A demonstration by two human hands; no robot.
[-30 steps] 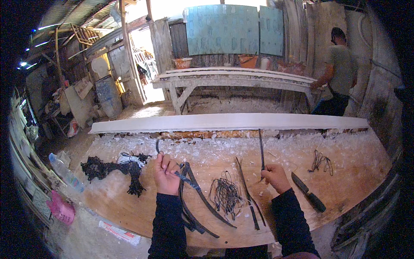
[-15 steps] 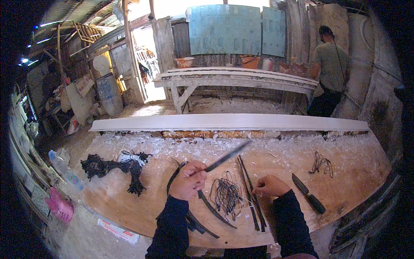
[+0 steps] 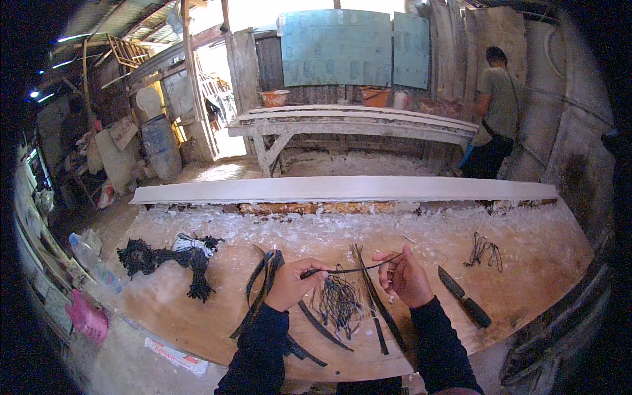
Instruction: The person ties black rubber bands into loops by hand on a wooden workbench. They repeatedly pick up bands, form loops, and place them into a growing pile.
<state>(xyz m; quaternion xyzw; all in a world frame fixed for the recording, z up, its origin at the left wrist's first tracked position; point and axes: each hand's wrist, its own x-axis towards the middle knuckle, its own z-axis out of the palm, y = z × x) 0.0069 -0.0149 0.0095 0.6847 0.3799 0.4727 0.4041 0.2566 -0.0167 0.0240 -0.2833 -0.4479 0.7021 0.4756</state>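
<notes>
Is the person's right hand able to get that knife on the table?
Probably yes: the knife lies just to the right of the right hand, and nothing seems to block the way. The dark strip at its fingertips might need leaving first.

Dark strip is gripped at one end by left hand; other end is met by right hand fingertips, whether pinched can't be told. Cord tangle is seen beneath, more strips strewn alongside. Knife is laid right of right hand. Black bundle is placed far left on table.
</notes>
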